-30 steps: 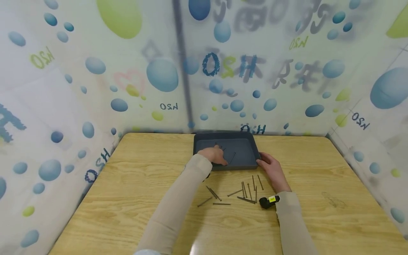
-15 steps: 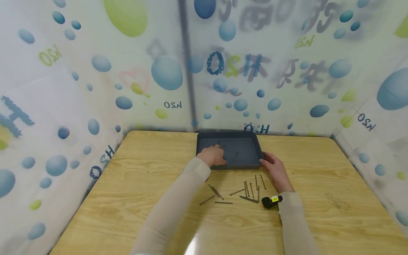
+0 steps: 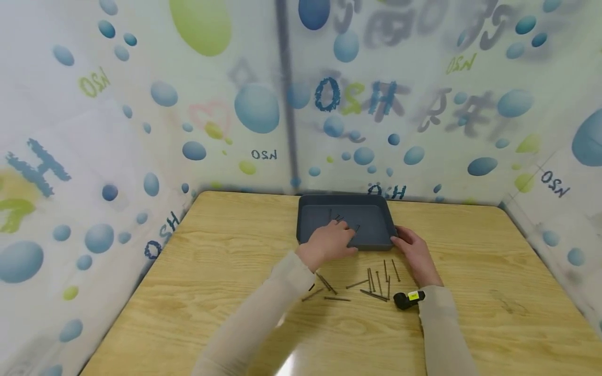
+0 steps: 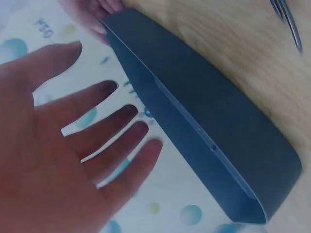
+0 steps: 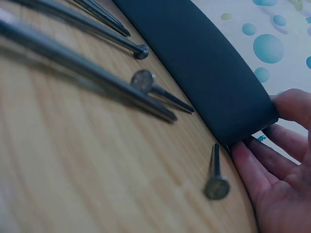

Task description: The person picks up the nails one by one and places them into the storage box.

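Wall covering point(image 3: 216, 175), beyond hands: lettered "H2O", reversed. Wood-grain table point(image 3: 235, 235), beneath. Left hand point(image 3: 329, 241): spread, at tray point(image 3: 371, 211). Right hand point(image 3: 417, 256): pinching tray corner. Nails point(image 3: 337, 299): nearside, between hands.

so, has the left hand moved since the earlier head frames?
Yes: judged against the far edge of the table in the head view, the left hand has drawn back toward the person.
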Demonstrator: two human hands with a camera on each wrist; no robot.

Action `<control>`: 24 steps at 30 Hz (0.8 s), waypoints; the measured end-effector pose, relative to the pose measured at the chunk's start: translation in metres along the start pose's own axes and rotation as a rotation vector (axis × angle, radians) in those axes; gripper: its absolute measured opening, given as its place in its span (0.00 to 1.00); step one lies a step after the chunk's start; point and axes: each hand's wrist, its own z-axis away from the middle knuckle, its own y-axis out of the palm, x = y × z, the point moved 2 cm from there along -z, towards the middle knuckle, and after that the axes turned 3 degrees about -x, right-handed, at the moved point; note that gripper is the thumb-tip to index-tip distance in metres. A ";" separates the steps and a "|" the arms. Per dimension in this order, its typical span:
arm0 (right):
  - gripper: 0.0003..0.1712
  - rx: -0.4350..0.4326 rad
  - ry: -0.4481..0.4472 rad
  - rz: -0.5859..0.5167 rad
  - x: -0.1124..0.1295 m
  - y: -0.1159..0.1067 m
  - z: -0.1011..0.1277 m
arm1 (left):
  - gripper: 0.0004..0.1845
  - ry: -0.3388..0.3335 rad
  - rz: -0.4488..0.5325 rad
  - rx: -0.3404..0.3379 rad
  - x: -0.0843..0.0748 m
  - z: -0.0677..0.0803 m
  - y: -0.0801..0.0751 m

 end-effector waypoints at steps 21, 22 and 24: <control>0.32 -0.009 -0.017 0.021 0.002 0.001 0.002 | 0.22 -0.033 0.244 -0.008 -0.002 0.054 0.019; 0.32 -0.008 -0.015 0.021 0.002 0.001 0.002 | 0.22 -0.036 0.247 -0.012 -0.002 0.055 0.019; 0.32 -0.008 -0.010 0.018 0.001 0.002 0.001 | 0.21 -0.042 0.257 -0.021 -0.001 0.057 0.019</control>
